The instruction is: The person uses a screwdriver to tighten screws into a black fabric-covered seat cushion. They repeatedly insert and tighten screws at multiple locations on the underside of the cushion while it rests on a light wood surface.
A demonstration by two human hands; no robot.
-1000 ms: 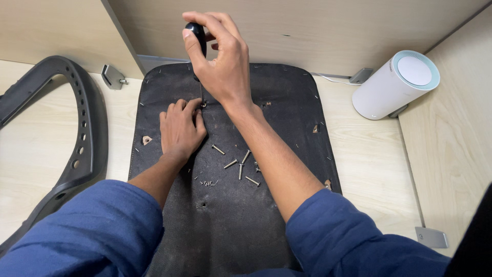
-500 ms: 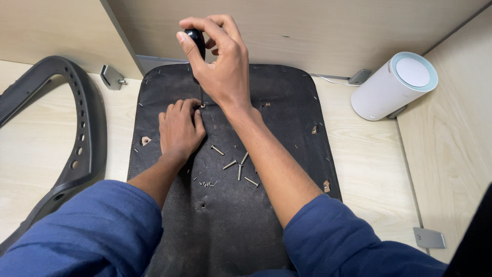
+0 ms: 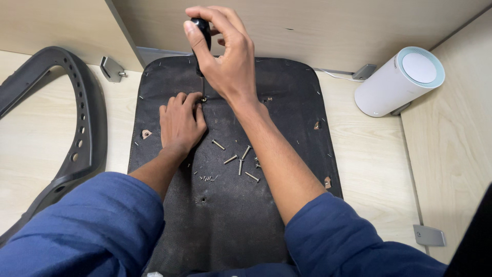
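- Screws (image 3: 239,159) lie loose mid-panel, near me: small, hard, likely to roll; I'd pinch each by its shank.
- Panel (image 3: 230,220) looks stiff, rough and flat on the floor (image 3: 369,169).
- My left hand (image 3: 179,123) lies flat, fingertips pressed together by the screw hole.
- My right hand (image 3: 225,56), near the far edge, wraps the screwdriver (image 3: 201,31) upright; its smooth handle wants a firm grip.

It looked like an office corner: a pale wood-laminate floor (image 3: 369,169), desk panels (image 3: 328,25) on metal brackets (image 3: 429,235), a white cylindrical appliance (image 3: 397,82) far right.
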